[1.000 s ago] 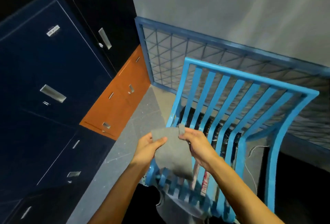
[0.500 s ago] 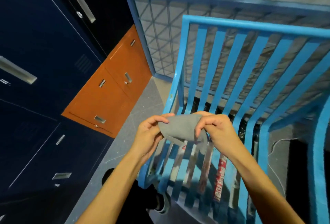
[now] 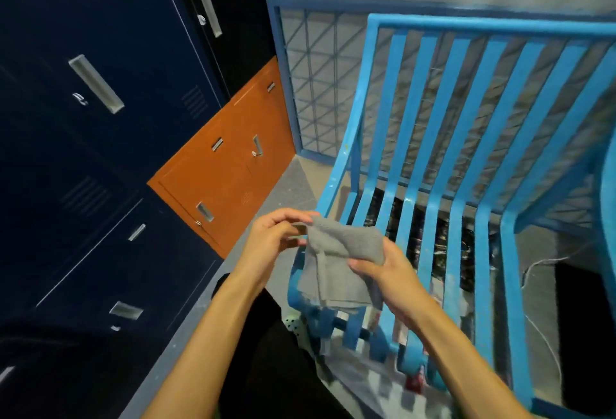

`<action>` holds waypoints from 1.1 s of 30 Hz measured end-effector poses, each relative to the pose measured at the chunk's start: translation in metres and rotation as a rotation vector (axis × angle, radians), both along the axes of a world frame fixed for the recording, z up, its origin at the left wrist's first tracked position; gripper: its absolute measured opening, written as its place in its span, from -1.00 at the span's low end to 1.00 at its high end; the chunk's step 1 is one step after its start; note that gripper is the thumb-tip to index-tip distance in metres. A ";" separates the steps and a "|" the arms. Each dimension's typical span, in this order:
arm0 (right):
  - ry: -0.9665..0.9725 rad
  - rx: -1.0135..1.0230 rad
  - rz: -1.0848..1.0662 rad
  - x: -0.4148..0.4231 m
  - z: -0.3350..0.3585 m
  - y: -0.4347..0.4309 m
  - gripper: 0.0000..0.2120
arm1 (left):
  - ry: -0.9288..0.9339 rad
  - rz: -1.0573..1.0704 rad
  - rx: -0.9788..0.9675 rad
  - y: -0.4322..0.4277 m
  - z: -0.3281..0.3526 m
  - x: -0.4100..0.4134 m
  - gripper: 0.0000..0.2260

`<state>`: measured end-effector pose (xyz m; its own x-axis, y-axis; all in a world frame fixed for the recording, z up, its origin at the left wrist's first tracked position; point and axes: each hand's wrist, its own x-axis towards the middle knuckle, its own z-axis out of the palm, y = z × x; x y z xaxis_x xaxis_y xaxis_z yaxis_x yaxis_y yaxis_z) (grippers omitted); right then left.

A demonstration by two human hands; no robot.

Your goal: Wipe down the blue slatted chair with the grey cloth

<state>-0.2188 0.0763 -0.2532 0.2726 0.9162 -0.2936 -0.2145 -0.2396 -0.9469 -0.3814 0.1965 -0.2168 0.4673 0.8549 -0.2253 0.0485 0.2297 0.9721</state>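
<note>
The blue slatted chair (image 3: 460,158) fills the right half of the view, its backrest slats rising to a top rail and its seat slats running toward me. I hold the grey cloth (image 3: 336,262) above the seat's front left corner, folded over on itself with a flap hanging down. My left hand (image 3: 273,238) pinches the cloth's upper left corner between thumb and fingers. My right hand (image 3: 383,268) grips the cloth's right side, fingers curled under the fold. The cloth hangs just above the seat's front edge; whether it touches the chair I cannot tell.
Dark blue lockers (image 3: 100,118) line the left side, with an orange cabinet (image 3: 230,171) beyond them. A blue mesh panel (image 3: 316,85) leans on the wall behind the chair. Printed items lie under the seat slats. A white cord (image 3: 540,265) trails on the floor at right.
The view has come closer to the chair. The cloth was bunched between both hands; now it is folded over with a flap hanging down, and my right hand has shifted under its right side.
</note>
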 end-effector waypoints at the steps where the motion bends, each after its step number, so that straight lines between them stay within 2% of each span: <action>1: -0.125 -0.001 -0.030 -0.004 0.003 -0.005 -0.67 | 0.030 0.054 0.007 -0.001 -0.005 -0.013 -0.71; 3: -0.276 0.020 -0.119 -0.012 0.006 -0.014 -0.67 | 0.095 0.161 0.014 -0.004 -0.020 -0.033 -0.77; 5: -0.340 0.063 -0.192 -0.021 0.003 -0.017 -0.61 | 0.169 0.206 -0.013 -0.013 -0.040 -0.048 -0.82; 7: -0.455 0.139 -0.169 -0.040 -0.004 -0.015 -0.54 | 0.207 0.222 -0.086 -0.027 -0.058 -0.062 -0.85; 10: -0.846 0.322 0.074 -0.066 -0.028 0.000 -0.43 | 0.167 0.247 -0.148 -0.038 -0.064 -0.068 -0.84; 13: -1.254 0.272 0.496 -0.083 -0.057 0.013 -0.42 | 0.126 0.240 -0.157 -0.045 -0.059 -0.062 -0.83; 14: -1.342 0.240 0.576 -0.085 -0.064 0.014 -0.44 | 0.121 0.237 -0.154 -0.049 -0.059 -0.061 -0.83; 17: -1.515 0.286 0.642 -0.077 -0.068 0.015 -0.47 | 0.128 0.237 -0.120 -0.059 -0.056 -0.059 -0.81; 19: -1.534 0.294 0.624 -0.065 -0.063 0.020 -0.44 | 0.170 0.235 -0.067 -0.061 -0.059 -0.058 -0.80; 23: -1.407 0.229 0.408 -0.054 -0.061 0.023 -0.46 | 0.259 0.234 -0.009 -0.060 -0.072 -0.051 -0.78; 25: -1.466 0.313 0.470 -0.059 -0.073 0.016 -0.48 | 0.277 0.230 -0.003 -0.054 -0.082 -0.047 -0.76; 28: -1.528 0.405 0.557 -0.055 -0.082 0.017 -0.47 | 0.241 0.240 0.001 -0.045 -0.090 -0.040 -0.72; 31: -1.463 0.314 0.416 -0.041 -0.079 0.034 -0.47 | 0.166 0.304 -0.026 -0.033 -0.098 -0.035 -0.73; 33: -1.421 0.298 0.430 -0.044 -0.078 0.036 -0.47 | 0.140 0.362 -0.054 -0.026 -0.101 -0.034 -0.75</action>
<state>-0.2625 0.1127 -0.3309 -0.1345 0.9744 0.1800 0.9268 0.1880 -0.3250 -0.4152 0.1704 -0.3173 0.0988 0.9441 -0.3146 0.0860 0.3069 0.9478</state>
